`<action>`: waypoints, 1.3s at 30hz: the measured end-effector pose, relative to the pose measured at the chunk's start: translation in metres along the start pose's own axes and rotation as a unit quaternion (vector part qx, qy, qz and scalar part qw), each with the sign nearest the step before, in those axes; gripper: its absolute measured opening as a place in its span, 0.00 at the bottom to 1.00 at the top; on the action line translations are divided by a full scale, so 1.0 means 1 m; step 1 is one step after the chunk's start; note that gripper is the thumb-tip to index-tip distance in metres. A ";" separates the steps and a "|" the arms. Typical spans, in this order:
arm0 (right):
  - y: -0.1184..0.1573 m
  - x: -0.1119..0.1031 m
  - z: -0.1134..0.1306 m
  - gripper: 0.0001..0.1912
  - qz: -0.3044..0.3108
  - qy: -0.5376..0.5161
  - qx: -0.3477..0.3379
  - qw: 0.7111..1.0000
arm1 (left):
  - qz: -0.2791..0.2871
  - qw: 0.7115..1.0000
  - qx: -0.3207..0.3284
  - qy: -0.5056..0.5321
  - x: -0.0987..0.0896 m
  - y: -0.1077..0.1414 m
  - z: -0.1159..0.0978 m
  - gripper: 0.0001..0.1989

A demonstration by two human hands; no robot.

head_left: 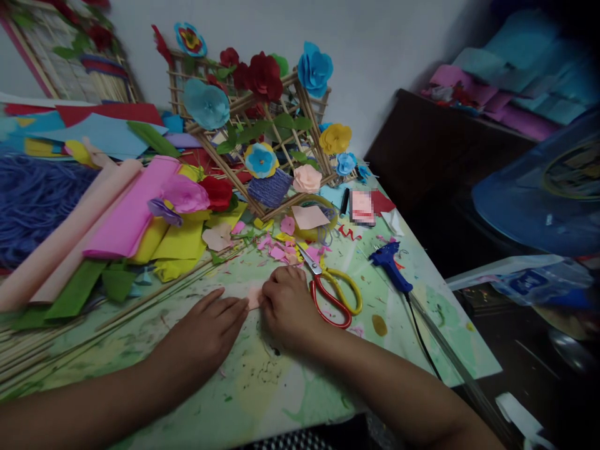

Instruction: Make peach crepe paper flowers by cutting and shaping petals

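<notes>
A small pale pink piece of paper (254, 297) lies on the green patterned table (300, 387) between my two hands. My left hand (206, 331) rests flat beside it, fingers stretched out, fingertips at the paper's left edge. At the paper's right edge is my right hand (288, 303), its fingers curled down and pressed together; what is under them is hidden. Just right of it lie scissors (317, 272) with one red and one yellow handle, blades pointing up and left.
Paper scraps (276, 250) lie beyond my hands. A blue glue gun (391, 265) with a cord is at the right. Behind stands a stick frame (229, 167) with paper flowers. Paper rolls (134, 206), thin sticks (154, 294) and blue yarn (37, 206) fill the left.
</notes>
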State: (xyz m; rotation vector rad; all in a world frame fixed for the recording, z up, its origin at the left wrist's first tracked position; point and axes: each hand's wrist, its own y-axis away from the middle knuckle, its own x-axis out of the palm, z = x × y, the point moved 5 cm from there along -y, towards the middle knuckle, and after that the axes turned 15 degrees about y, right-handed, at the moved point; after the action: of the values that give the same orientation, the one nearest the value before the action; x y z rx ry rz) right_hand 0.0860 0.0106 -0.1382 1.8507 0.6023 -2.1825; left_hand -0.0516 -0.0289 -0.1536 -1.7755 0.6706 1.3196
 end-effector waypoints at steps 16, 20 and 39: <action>-0.002 0.001 0.002 0.07 0.012 0.026 -0.011 1.000 | -0.025 0.999 0.017 0.017 -0.003 0.003 0.000 0.23; -0.003 0.000 0.002 0.07 0.004 0.029 -0.012 1.000 | -0.027 0.999 0.020 0.006 -0.005 0.000 -0.001 0.25; -0.002 -0.001 0.001 0.09 0.016 0.076 0.010 0.997 | -0.010 1.000 0.025 0.015 -0.005 -0.004 0.000 0.23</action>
State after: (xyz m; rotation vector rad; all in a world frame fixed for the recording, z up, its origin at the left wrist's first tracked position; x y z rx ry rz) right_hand 0.0843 0.0113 -0.1366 2.0358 0.5787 -2.0480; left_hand -0.0501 -0.0276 -0.1479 -1.7596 0.6938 1.2542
